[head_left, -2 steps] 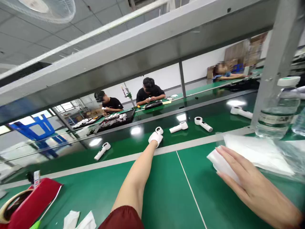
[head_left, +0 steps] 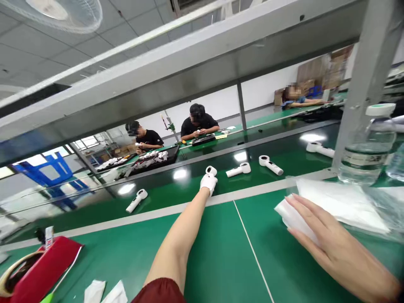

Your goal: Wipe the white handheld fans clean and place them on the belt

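Observation:
My left hand, in a white glove, reaches out to the dark green belt. It is closed over the handle of a white handheld fan-like device; the round head shows past my fingers and the handle is mostly hidden. In my right hand, bare and at the right, a folded white sheet is held between fingers and thumb. Just behind that hand lies a clear plastic pack of white sheets. Similar white devices lie on the belt: one right of my left hand, another further right.
More devices lie at left and far right. A water bottle stands by a metal post. A red box and white scraps sit front left. A shelf beam crosses above. Several people work opposite.
My left hand and the device under it have shifted slightly right. The other nearby devices on the belt have also moved a little right. My right hand stays put with the sheet.

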The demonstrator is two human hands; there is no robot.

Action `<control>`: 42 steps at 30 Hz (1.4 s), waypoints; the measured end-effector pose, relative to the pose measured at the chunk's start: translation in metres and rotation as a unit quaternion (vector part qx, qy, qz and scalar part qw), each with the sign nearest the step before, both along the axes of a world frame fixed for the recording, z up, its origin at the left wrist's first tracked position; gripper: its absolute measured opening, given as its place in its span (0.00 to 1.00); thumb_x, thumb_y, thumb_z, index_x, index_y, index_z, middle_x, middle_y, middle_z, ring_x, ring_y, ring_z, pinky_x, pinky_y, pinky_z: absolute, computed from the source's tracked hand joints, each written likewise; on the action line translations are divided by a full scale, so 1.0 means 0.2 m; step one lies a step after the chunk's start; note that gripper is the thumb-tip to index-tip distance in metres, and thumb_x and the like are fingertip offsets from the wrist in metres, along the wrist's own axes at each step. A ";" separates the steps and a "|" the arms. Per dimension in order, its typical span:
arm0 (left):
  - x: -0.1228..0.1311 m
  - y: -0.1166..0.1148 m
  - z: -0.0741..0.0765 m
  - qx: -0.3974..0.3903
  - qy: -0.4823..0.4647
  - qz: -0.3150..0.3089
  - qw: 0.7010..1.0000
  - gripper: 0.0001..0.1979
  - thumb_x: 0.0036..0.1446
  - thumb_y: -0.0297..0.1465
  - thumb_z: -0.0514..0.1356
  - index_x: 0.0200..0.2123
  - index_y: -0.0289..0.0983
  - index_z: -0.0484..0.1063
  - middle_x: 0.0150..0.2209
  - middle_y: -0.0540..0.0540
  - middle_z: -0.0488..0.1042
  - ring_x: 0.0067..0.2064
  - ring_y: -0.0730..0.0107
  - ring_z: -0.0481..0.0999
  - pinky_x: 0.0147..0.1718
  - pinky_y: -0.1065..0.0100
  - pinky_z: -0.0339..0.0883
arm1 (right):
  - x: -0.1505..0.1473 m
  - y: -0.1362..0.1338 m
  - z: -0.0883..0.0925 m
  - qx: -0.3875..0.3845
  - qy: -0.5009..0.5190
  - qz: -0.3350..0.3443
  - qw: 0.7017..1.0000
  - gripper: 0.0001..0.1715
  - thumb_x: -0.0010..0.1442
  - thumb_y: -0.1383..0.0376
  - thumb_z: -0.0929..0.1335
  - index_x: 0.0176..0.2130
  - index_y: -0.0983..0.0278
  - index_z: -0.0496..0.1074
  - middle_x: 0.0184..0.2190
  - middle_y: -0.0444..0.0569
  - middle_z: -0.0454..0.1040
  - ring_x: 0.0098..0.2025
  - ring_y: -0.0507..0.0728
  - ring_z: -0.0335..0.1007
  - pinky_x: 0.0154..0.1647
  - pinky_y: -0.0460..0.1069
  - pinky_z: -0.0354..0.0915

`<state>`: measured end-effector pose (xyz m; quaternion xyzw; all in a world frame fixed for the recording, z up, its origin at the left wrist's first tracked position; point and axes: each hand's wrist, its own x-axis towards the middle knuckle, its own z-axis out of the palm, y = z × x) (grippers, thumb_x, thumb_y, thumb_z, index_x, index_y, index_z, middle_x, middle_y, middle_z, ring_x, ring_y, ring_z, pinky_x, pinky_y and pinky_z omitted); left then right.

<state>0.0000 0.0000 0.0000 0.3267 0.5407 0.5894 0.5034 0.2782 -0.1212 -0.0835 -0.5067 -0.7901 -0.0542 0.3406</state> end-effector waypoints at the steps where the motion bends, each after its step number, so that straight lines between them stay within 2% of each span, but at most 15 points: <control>1: 0.01 0.01 0.00 -0.010 -0.017 -0.021 1.000 0.16 0.63 0.38 0.58 0.48 0.33 0.68 0.44 0.44 0.70 0.40 0.68 0.73 0.37 0.64 0.72 | 0.00 0.00 0.00 -0.003 0.003 0.002 1.000 0.35 0.64 0.48 0.57 0.66 0.50 0.48 0.66 0.43 0.54 0.63 0.63 0.57 0.59 0.61 0.66; 4: 0.07 -0.04 0.00 -0.042 -0.075 -0.098 0.991 0.11 0.64 0.35 0.56 0.44 0.32 0.67 0.34 0.48 0.69 0.29 0.77 0.68 0.26 0.74 0.67 | 0.02 0.01 0.00 -0.018 0.020 0.010 1.000 0.33 0.64 0.48 0.57 0.65 0.49 0.50 0.65 0.43 0.55 0.63 0.64 0.59 0.55 0.60 0.69; 7: 0.15 -0.19 -0.01 -0.064 -0.138 -0.193 0.969 0.05 0.59 0.28 0.58 0.38 0.32 0.66 0.27 0.52 0.64 0.21 0.83 0.62 0.19 0.79 0.58 | 0.03 0.02 0.02 -0.022 0.056 0.016 0.998 0.32 0.64 0.48 0.58 0.64 0.48 0.53 0.64 0.41 0.58 0.61 0.63 0.62 0.50 0.58 0.73; 10: 0.23 -0.40 -0.02 -0.077 -0.184 -0.284 0.938 0.14 0.47 0.25 0.63 0.38 0.34 0.65 0.24 0.53 0.64 0.19 0.82 0.62 0.18 0.77 0.59 | 0.02 0.01 0.06 0.009 0.087 0.012 0.996 0.30 0.64 0.49 0.58 0.63 0.50 0.56 0.63 0.43 0.61 0.60 0.65 0.63 0.49 0.60 0.73; 13: 0.29 -0.57 -0.02 -0.079 -0.190 -0.350 0.914 0.20 0.41 0.27 0.65 0.39 0.34 0.66 0.22 0.52 0.66 0.17 0.78 0.63 0.18 0.74 0.62 | 0.00 -0.02 0.13 0.082 0.108 0.030 0.990 0.29 0.64 0.55 0.60 0.63 0.52 0.57 0.62 0.47 0.62 0.60 0.66 0.62 0.54 0.62 0.69; 18: 0.36 -0.70 -0.03 -0.053 -0.144 -0.401 0.903 0.20 0.40 0.29 0.67 0.37 0.35 0.64 0.21 0.53 0.66 0.17 0.78 0.64 0.17 0.75 0.64 | -0.05 -0.10 0.22 0.236 0.024 0.129 0.963 0.37 0.59 0.70 0.67 0.65 0.59 0.55 0.61 0.54 0.63 0.61 0.67 0.60 0.59 0.63 0.62; 22: 0.40 -0.75 -0.03 -0.054 -0.084 -0.426 0.899 0.18 0.41 0.33 0.68 0.33 0.35 0.63 0.21 0.53 0.66 0.17 0.77 0.65 0.16 0.75 0.63 | -0.06 -0.13 0.24 0.260 -0.072 0.139 0.953 0.36 0.58 0.73 0.67 0.64 0.59 0.58 0.58 0.52 0.67 0.62 0.69 0.58 0.55 0.64 0.61; 25: 0.41 -0.77 -0.03 -0.056 -0.048 -0.430 0.900 0.21 0.41 0.36 0.67 0.35 0.36 0.62 0.19 0.54 0.65 0.16 0.76 0.65 0.14 0.75 0.62 | -0.06 -0.13 0.25 0.206 -0.027 0.108 0.972 0.34 0.61 0.72 0.65 0.64 0.57 0.58 0.60 0.49 0.66 0.61 0.65 0.60 0.56 0.62 0.61; 28: 0.42 -0.78 -0.01 -0.080 -0.031 -0.425 0.901 0.23 0.40 0.34 0.66 0.38 0.37 0.61 0.17 0.56 0.64 0.15 0.76 0.63 0.13 0.75 0.60 | -0.05 -0.13 0.26 0.154 0.037 0.110 0.981 0.32 0.62 0.71 0.63 0.64 0.56 0.57 0.61 0.48 0.64 0.60 0.62 0.61 0.59 0.60 0.62; 33: 0.42 -0.77 0.01 -0.048 0.024 -0.429 0.902 0.15 0.44 0.36 0.63 0.33 0.35 0.62 0.17 0.55 0.63 0.15 0.77 0.63 0.12 0.77 0.56 | -0.06 -0.15 0.27 0.201 -0.038 0.162 0.965 0.36 0.59 0.72 0.66 0.64 0.56 0.58 0.59 0.47 0.66 0.61 0.67 0.59 0.55 0.64 0.62; 36: 0.41 -0.75 -0.03 -0.026 0.118 -0.424 0.897 0.16 0.46 0.33 0.62 0.38 0.38 0.61 0.18 0.57 0.63 0.15 0.76 0.62 0.13 0.75 0.56 | -0.07 -0.16 0.27 0.149 0.044 0.153 0.976 0.32 0.62 0.70 0.64 0.63 0.54 0.59 0.60 0.46 0.65 0.61 0.62 0.60 0.59 0.61 0.63; 38: 0.39 -0.73 -0.07 0.030 0.248 -0.381 0.890 0.13 0.46 0.29 0.60 0.37 0.39 0.61 0.22 0.56 0.65 0.20 0.75 0.66 0.19 0.73 0.60 | -0.06 -0.15 0.27 0.065 0.121 0.131 0.982 0.28 0.65 0.66 0.62 0.62 0.50 0.60 0.60 0.42 0.65 0.61 0.57 0.61 0.60 0.56 0.64; 39: 0.38 -0.72 -0.08 0.080 0.336 -0.348 0.872 0.11 0.47 0.27 0.58 0.36 0.39 0.63 0.26 0.54 0.67 0.24 0.74 0.67 0.23 0.72 0.61 | -0.06 -0.15 0.28 0.022 0.151 0.119 0.981 0.25 0.65 0.64 0.61 0.61 0.48 0.61 0.60 0.39 0.66 0.61 0.56 0.62 0.59 0.54 0.66; 40: 0.36 -0.70 -0.09 0.140 0.433 -0.308 0.836 0.08 0.48 0.26 0.57 0.35 0.39 0.65 0.29 0.52 0.69 0.28 0.73 0.69 0.26 0.71 0.61 | -0.05 -0.14 0.28 -0.017 0.171 0.108 0.979 0.24 0.66 0.61 0.61 0.60 0.47 0.62 0.59 0.37 0.66 0.60 0.55 0.64 0.58 0.52 0.67; 42: 0.33 -0.68 -0.09 0.244 0.614 -0.218 0.718 0.08 0.54 0.25 0.54 0.37 0.40 0.69 0.32 0.49 0.72 0.32 0.70 0.69 0.30 0.67 0.57 | -0.03 -0.13 0.27 -0.074 0.181 0.095 0.976 0.21 0.65 0.57 0.61 0.57 0.45 0.65 0.57 0.35 0.68 0.59 0.55 0.65 0.57 0.52 0.69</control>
